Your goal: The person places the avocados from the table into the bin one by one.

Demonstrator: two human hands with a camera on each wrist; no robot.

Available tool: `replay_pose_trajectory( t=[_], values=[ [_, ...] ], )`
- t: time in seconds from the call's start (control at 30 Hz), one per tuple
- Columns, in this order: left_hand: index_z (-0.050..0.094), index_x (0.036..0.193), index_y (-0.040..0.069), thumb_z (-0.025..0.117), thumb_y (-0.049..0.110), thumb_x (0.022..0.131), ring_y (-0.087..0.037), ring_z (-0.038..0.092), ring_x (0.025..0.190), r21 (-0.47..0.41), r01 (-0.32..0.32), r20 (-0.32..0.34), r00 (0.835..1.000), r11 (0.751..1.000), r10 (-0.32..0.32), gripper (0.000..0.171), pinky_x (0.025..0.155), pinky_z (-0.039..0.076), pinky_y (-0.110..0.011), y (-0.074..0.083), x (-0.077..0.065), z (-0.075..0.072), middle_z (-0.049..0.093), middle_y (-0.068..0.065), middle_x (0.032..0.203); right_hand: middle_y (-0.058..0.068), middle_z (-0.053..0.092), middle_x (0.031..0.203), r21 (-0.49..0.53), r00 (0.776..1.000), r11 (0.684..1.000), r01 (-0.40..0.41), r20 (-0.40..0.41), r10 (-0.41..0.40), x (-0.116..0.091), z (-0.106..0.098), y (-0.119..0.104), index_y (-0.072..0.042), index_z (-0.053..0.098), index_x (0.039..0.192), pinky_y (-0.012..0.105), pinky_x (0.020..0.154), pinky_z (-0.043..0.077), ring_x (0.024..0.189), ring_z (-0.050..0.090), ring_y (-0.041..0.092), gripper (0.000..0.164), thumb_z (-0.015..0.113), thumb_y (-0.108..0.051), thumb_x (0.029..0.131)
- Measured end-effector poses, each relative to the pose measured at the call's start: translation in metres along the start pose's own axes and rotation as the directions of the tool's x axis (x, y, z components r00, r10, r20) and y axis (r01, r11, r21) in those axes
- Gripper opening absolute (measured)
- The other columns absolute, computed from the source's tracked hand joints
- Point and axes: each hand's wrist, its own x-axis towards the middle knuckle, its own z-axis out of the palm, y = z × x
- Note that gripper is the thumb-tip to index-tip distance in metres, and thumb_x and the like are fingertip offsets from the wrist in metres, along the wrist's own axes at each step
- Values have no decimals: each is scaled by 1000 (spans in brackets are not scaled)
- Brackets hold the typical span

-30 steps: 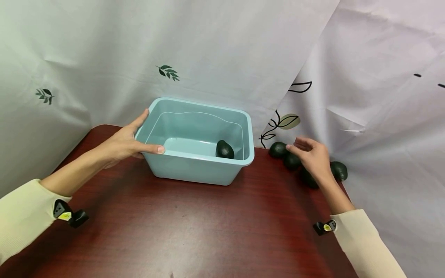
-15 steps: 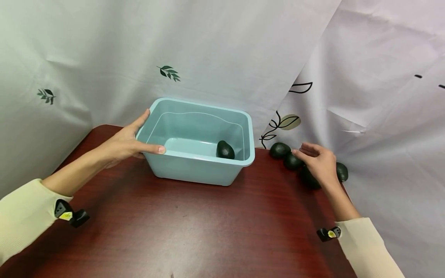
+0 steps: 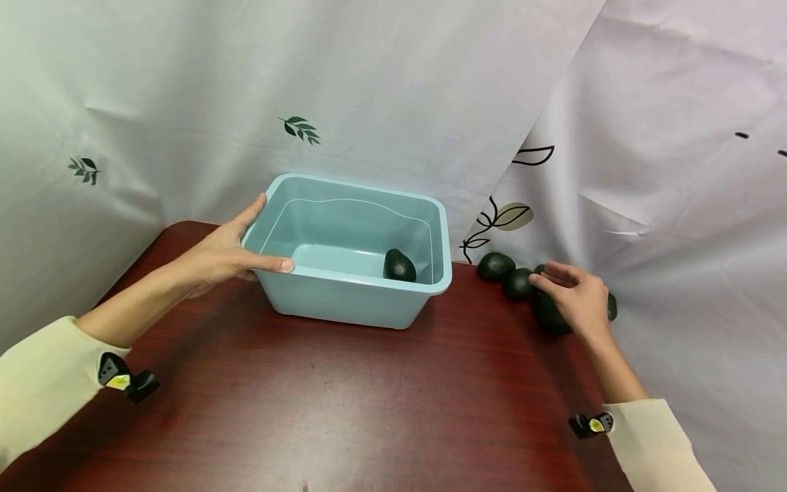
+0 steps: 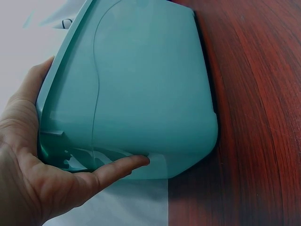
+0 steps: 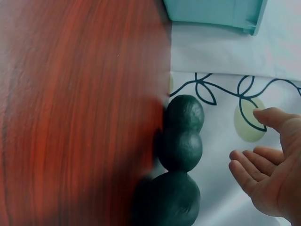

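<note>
The left hand (image 3: 221, 256) holds the left end of a light blue plastic tub (image 3: 344, 301), its thumb along the front side and its other fingers at the far side. One dark green avocado (image 3: 399, 267) lies inside the tub near its right end. Over a row of several avocados (image 3: 518, 285) at the table's right edge hovers the right hand (image 3: 581, 299), empty, with fingers loosely bent and thumb apart. It partly hides the rear avocados. In the right wrist view, the right hand (image 5: 277, 165) stays apart from the avocados (image 5: 181, 150).
A reddish-brown wooden table (image 3: 344, 403) bears the tub and avocados. White cloth (image 3: 393, 89) with leaf prints hangs close behind the tub and along the right side. Small black cameras (image 3: 128, 379) sit on both cuffs.
The right hand has moved to the right and toward the person, above the avocado row, uncovering more of the left avocados. The left hand and the tub stay where they were.
</note>
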Motion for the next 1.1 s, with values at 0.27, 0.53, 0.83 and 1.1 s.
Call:
replay_pose_trajectory(
  t=[0.27, 0.53, 0.83, 1.1],
  values=[
    [-17, 178, 47, 92, 31, 96, -43, 51, 151, -9, 1, 2, 1000, 1000, -1, 137, 103, 65, -57, 0, 0, 1, 25, -20, 184, -46, 67, 87, 42, 999, 998, -38, -2, 38, -5, -10, 9, -5, 76, 146, 1, 80, 51, 86, 65, -28, 67, 91, -47, 96],
    [-17, 178, 46, 92, 30, 96, -45, 49, 153, -15, 4, 2, 1000, 1000, -4, 138, 104, 64, -59, 1, 0, 1, 24, -21, 184, -36, 75, 99, 21, 999, 999, -49, -7, 49, -7, -19, 19, -4, 75, 147, 1, 80, 50, 86, 63, -28, 66, 90, -44, 97],
    [-17, 178, 47, 92, 31, 96, -44, 50, 152, -5, 6, -2, 1000, 1000, -6, 137, 105, 64, -59, 0, 0, 1, 22, -20, 185, -46, 66, 87, -8, 997, 998, -64, -33, 64, -6, -23, 22, -4, 77, 144, -1, 80, 47, 82, 62, -29, 64, 92, -44, 96],
    [-17, 177, 47, 92, 30, 96, -44, 50, 152, -10, 2, 3, 1000, 1000, -2, 137, 104, 64, -58, -2, 1, 1, 21, -19, 186, 5, 86, 123, -71, 998, 995, -67, -26, 65, -8, -28, 29, -4, 76, 145, -1, 80, 45, 82, 58, -31, 65, 90, -46, 97]
  ],
)
